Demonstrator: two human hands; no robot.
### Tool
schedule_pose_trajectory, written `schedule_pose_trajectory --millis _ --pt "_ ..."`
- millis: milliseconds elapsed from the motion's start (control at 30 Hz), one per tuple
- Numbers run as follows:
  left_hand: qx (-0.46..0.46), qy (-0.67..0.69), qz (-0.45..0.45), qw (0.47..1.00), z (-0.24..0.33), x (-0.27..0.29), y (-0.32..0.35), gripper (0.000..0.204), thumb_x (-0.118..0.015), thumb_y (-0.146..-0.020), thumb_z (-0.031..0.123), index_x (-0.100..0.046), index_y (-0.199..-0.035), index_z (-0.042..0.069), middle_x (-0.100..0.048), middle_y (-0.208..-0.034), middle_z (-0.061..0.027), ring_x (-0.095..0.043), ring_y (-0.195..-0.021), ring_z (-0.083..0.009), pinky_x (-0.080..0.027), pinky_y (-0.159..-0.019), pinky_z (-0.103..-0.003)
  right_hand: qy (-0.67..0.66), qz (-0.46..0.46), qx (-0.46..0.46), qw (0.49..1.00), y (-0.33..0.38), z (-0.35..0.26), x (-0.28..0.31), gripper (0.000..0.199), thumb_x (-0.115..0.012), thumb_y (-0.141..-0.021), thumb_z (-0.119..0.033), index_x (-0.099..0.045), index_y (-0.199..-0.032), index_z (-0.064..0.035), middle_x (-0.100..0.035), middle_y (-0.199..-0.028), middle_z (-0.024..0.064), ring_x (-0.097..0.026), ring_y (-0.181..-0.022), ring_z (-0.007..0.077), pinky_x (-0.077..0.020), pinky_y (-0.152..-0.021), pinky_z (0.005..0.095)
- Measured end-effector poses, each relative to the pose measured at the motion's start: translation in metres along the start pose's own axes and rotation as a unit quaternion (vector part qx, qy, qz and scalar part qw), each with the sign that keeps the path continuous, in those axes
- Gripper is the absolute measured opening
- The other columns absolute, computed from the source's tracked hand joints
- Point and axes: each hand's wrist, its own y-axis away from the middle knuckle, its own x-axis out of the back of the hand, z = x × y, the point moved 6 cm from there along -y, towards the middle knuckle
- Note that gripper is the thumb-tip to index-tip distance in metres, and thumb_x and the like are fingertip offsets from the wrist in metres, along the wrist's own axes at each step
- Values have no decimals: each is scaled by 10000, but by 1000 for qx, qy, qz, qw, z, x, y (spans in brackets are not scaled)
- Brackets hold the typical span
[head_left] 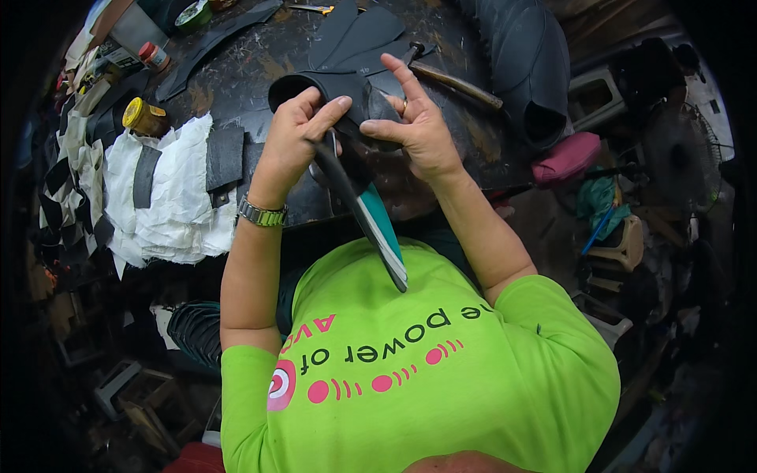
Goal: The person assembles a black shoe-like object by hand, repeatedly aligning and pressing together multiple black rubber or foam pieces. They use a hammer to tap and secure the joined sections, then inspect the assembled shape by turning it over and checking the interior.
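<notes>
A black shoe upper [341, 169] with a teal lining hangs from my left hand [301, 130]. The fingers and thumb of that hand are closed on its black edge. Its long flap tilts down toward my green shirt, with teal and a pale strip showing along it. A rounded, open part of the black material lies just beyond my left hand. Beside it is my right hand [422, 138], the index finger stretched up and the thumb held apart. The other fingers of that hand are partly hidden, so whether they touch the material cannot be told.
On the dark worktable [264, 47] lie flat black cut pieces [359, 35] and a hammer [457, 85]. Stacked black uppers [532, 71] stand at the right. White cloth [177, 185], a yellow-lidded jar [144, 117] and a red-lidded jar [154, 56] are at the left.
</notes>
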Motion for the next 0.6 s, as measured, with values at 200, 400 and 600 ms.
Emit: schedule_pose_trajectory --millis 200,400,600 --pt "-47 -1 67 997 -9 6 1 331 -630 -1018 240 -481 -780 65 -535 -655 6 -572 -513 -72 -442 -457 -228 384 48 179 905 30 -74 -22 679 -777 -894 -190 -440 -1457 -20 -658 -983 35 -631 -814 101 -499 -689 217" --pt "-71 -178 107 976 -4 4 -8 350 -587 -1041 274 -443 -805 60 -467 -672 16 -577 -668 -52 -474 -539 -233 642 -168 102 741 87 -93 -87 463 -796 -814 -158 -618 -1213 -5 -696 -983 172 -714 -868 333 -561 -732 360" --pt "27 45 -65 996 13 12 4 192 -646 -999 225 -632 -1092 57 -681 -953 8 -647 -793 -53 -556 -745 -215 354 -203 82 909 58 -82 -49 268 -653 -860 83 -691 -1113 2 -734 -978 92 -696 -872 161 -538 -796 275"
